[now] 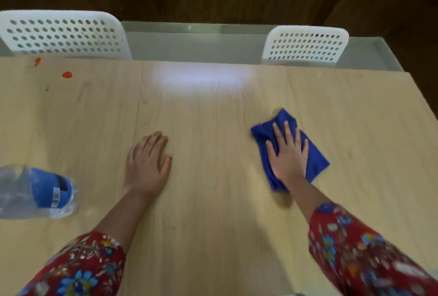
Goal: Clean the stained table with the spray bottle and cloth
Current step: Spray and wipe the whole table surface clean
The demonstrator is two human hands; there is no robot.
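We note the right hand (288, 153) flat, fingers spread, pressing the blue cloth (317, 161) onto the table (213, 212) toward its right edge; the left hand (148, 160) lies open, palm down, mid-table, holding nothing. The spray bottle (35, 191), clear with a blue label, sits at the left edge, too blurred for us to read its fill. Red stains (67, 75) mark the far left corner.

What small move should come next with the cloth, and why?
Probably slide the blue cloth, pressed under the right hand, left across the table toward the red stains near its far left edge: they are unwiped and far from the cloth.
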